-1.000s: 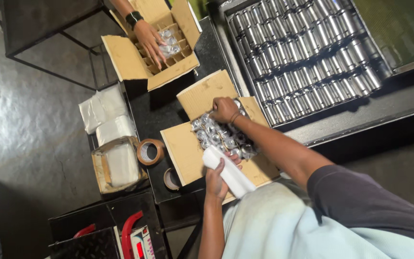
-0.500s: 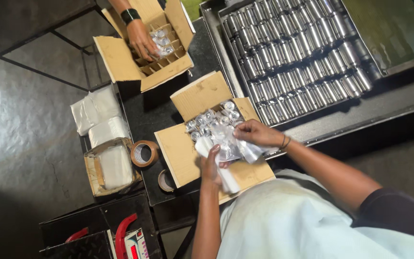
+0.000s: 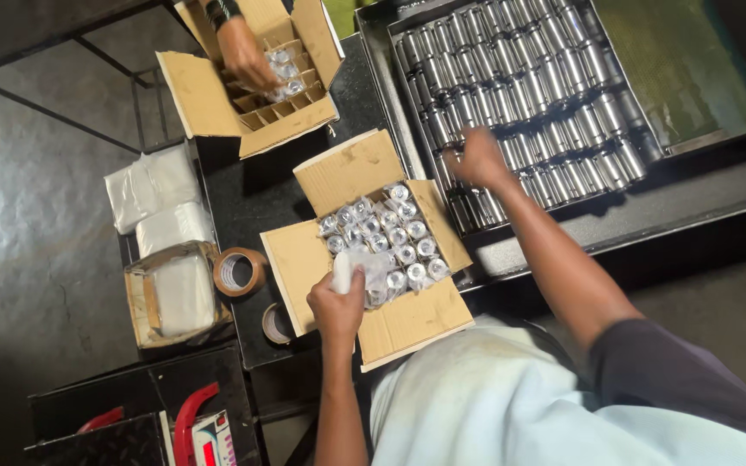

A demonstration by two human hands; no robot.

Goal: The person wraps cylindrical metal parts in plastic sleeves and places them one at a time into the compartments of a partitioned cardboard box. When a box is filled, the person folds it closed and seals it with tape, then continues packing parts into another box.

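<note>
An open cardboard box [image 3: 407,324] in front of me holds several bagged shiny metal cylinders [image 3: 395,237]. My left hand [image 3: 337,306] rests at the box's near-left corner, shut on a small bundle of clear plastic bags [image 3: 349,263]. My right hand [image 3: 477,160] is stretched out to the right over a metal tray [image 3: 511,250] packed with rows of bare metal cylinders [image 3: 546,86]. Its fingers lie on the cylinders at the tray's near-left part. The hand is blurred, so its grip is unclear.
A co-worker's hand [image 3: 248,56] reaches into a second divided cardboard box [image 3: 205,99] at the top. Two tape rolls [image 3: 239,272], stacks of white bags [image 3: 153,185] and a small box of bags [image 3: 174,298] lie to the left. A red-handled device [image 3: 192,418] sits below.
My right hand has left the box of bagged cylinders and swung right to the tray of bare cylinders. My left hand has kept hold of the bag bundle.
</note>
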